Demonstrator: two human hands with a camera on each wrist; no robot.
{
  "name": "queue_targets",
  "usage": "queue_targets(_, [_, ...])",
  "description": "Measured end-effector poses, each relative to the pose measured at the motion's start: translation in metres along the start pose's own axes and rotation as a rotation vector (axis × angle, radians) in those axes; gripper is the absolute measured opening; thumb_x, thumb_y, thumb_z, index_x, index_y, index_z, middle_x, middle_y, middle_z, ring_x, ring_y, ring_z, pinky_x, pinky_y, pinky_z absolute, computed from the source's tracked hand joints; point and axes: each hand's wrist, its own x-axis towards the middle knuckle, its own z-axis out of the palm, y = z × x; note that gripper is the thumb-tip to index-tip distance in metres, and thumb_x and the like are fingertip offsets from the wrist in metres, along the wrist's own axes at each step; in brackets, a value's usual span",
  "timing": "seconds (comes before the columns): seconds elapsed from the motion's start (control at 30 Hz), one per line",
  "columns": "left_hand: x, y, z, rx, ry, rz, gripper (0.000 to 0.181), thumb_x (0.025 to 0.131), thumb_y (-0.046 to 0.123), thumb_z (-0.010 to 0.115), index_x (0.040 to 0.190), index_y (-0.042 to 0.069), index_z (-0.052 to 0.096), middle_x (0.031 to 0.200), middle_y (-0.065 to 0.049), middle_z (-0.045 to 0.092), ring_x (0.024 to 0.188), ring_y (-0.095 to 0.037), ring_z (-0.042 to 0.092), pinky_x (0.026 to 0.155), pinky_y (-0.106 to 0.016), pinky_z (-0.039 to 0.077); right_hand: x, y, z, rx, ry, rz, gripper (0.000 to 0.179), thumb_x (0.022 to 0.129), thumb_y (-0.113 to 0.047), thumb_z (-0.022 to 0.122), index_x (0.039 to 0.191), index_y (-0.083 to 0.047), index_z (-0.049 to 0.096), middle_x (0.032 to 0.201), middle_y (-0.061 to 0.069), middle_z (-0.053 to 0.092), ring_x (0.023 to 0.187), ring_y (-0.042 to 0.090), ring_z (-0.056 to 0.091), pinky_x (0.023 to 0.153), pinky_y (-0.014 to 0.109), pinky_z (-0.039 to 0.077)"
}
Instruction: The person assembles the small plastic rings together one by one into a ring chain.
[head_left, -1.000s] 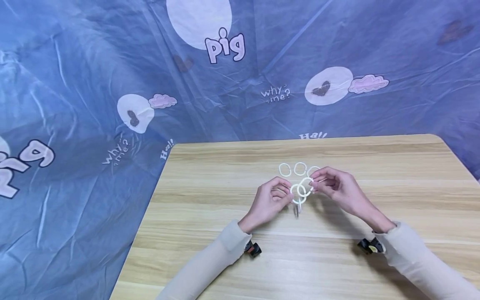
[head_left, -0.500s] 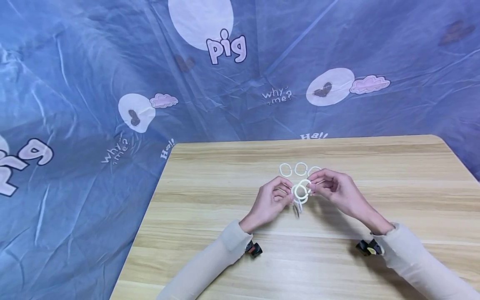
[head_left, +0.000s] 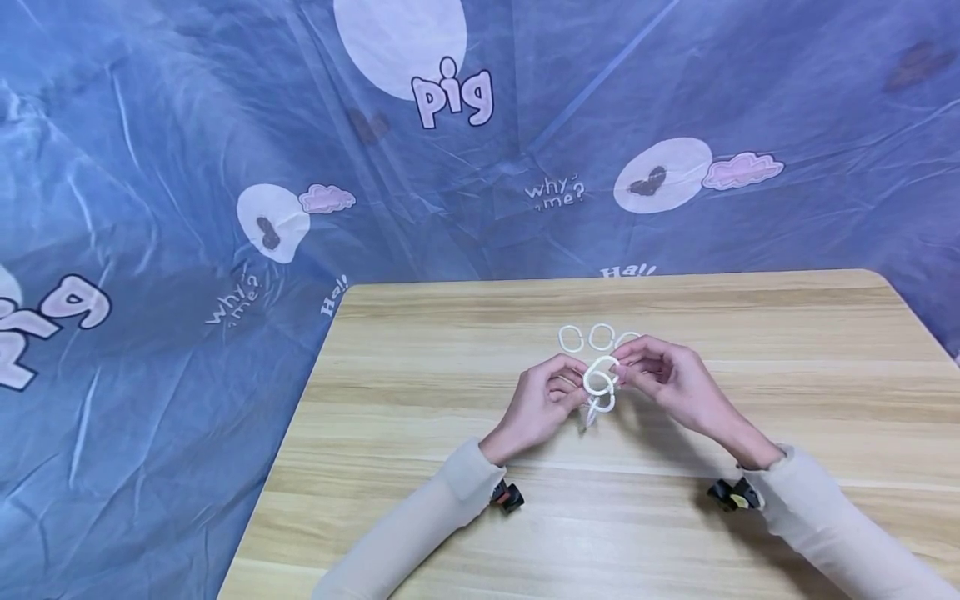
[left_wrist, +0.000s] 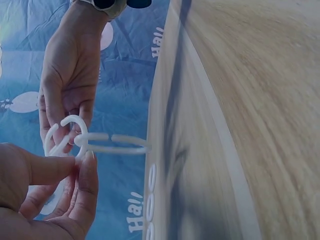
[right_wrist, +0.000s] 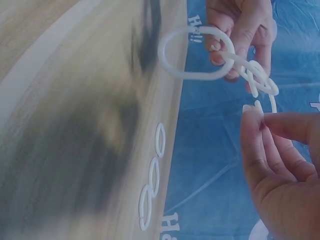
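Several white plastic split rings are linked in a short chain between the two hands, above the table. My left hand [head_left: 536, 408] pinches one ring [left_wrist: 81, 122] between thumb and fingertips. From the other side my right hand [head_left: 675, 383] pinches another split ring [right_wrist: 273, 103] by thumb and forefinger, its gap right at the fingertips. In the head view these two rings overlap. Below the left fingers hangs a further white ring [right_wrist: 200, 76], sticking out toward the table in both wrist views. The fingers hide parts of the pinched rings.
Three loose white rings lie in a row on the wooden table [head_left: 420, 358] just behind the hands: a left one [head_left: 561, 337], a middle one [head_left: 591, 337] and a right one partly covered by the right hand. A blue printed cloth [head_left: 480, 225] hangs beyond the table.
My right hand has shifted slightly left, bringing its ring from beside the left hand's ring to overlapping it. The hanging part of the chain has swung a little. The left hand stays almost still.
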Motion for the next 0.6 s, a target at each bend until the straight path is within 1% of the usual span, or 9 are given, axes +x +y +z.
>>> queue_targets(0.1, [0.0, -0.002, 0.0, -0.001, 0.009, -0.016, 0.026, 0.094, -0.005, 0.071, 0.119, 0.0, 0.068, 0.105, -0.016, 0.07, 0.085, -0.005, 0.07, 0.083, -0.023, 0.066, -0.001, 0.0, -0.002, -0.016, 0.015, -0.009, 0.025, 0.092, 0.004, 0.073, 0.117, 0.004, 0.068, 0.104, 0.023, 0.073, 0.082, 0.01, 0.075, 0.075, 0.022, 0.065])
queue_targets(0.2, [0.0, -0.005, -0.001, -0.001, 0.014, -0.026, 0.023, 0.095, -0.003, 0.07, 0.118, 0.0, 0.069, 0.105, -0.016, 0.07, 0.085, -0.008, 0.071, 0.083, -0.023, 0.066, -0.001, -0.001, -0.005, -0.032, 0.034, -0.021, 0.024, 0.093, 0.003, 0.072, 0.116, 0.004, 0.068, 0.101, 0.011, 0.075, 0.08, 0.011, 0.075, 0.074, 0.021, 0.065])
queue_targets(0.3, [-0.001, -0.007, -0.001, 0.027, 0.011, -0.018, 0.022, 0.096, 0.0, 0.07, 0.118, 0.001, 0.07, 0.105, -0.016, 0.071, 0.085, -0.007, 0.071, 0.083, -0.022, 0.065, -0.001, -0.002, -0.006, -0.032, 0.047, -0.037, 0.022, 0.095, 0.001, 0.071, 0.116, 0.004, 0.068, 0.098, -0.003, 0.076, 0.079, 0.014, 0.076, 0.073, 0.021, 0.064])
queue_targets(0.33, [-0.001, -0.008, -0.001, 0.042, 0.01, -0.012, 0.022, 0.097, 0.0, 0.07, 0.118, 0.002, 0.07, 0.106, -0.016, 0.072, 0.086, -0.007, 0.071, 0.083, -0.021, 0.065, -0.001, -0.003, -0.007, -0.027, 0.05, -0.041, 0.021, 0.095, 0.001, 0.071, 0.115, 0.004, 0.068, 0.097, -0.004, 0.076, 0.079, 0.016, 0.076, 0.073, 0.022, 0.065])
queue_targets(0.4, [0.0, -0.009, -0.002, 0.08, 0.006, 0.004, 0.021, 0.098, 0.002, 0.069, 0.119, 0.003, 0.071, 0.108, -0.016, 0.074, 0.089, -0.009, 0.072, 0.085, -0.02, 0.064, -0.002, -0.004, -0.007, -0.017, 0.05, -0.041, 0.02, 0.096, 0.0, 0.071, 0.115, 0.003, 0.069, 0.098, 0.0, 0.076, 0.079, 0.016, 0.076, 0.074, 0.022, 0.065])
queue_targets(0.47, [-0.001, -0.011, -0.003, 0.114, 0.007, 0.028, 0.02, 0.099, 0.004, 0.068, 0.119, 0.003, 0.071, 0.109, -0.015, 0.075, 0.092, -0.013, 0.073, 0.086, -0.019, 0.063, -0.003, -0.006, -0.005, -0.017, 0.049, -0.038, 0.019, 0.096, -0.001, 0.071, 0.115, 0.001, 0.07, 0.1, 0.009, 0.076, 0.079, 0.015, 0.076, 0.074, 0.022, 0.065])
queue_targets(0.53, [-0.001, -0.012, -0.004, 0.133, 0.01, 0.049, 0.019, 0.1, 0.006, 0.067, 0.119, 0.004, 0.071, 0.11, -0.015, 0.076, 0.096, -0.018, 0.074, 0.087, -0.019, 0.063, -0.003, -0.007, -0.004, -0.02, 0.048, -0.033, 0.018, 0.097, -0.002, 0.071, 0.115, 0.001, 0.07, 0.102, 0.016, 0.076, 0.079, 0.013, 0.076, 0.074, 0.022, 0.065])
queue_targets(0.6, [0.0, -0.012, -0.004, 0.137, 0.014, 0.064, 0.019, 0.101, 0.007, 0.067, 0.119, 0.004, 0.071, 0.111, -0.015, 0.076, 0.097, -0.019, 0.074, 0.088, -0.019, 0.063, -0.005, -0.007, -0.003, -0.021, 0.048, -0.028, 0.018, 0.097, -0.002, 0.07, 0.115, 0.002, 0.07, 0.103, 0.018, 0.075, 0.079, 0.013, 0.076, 0.074, 0.023, 0.065])
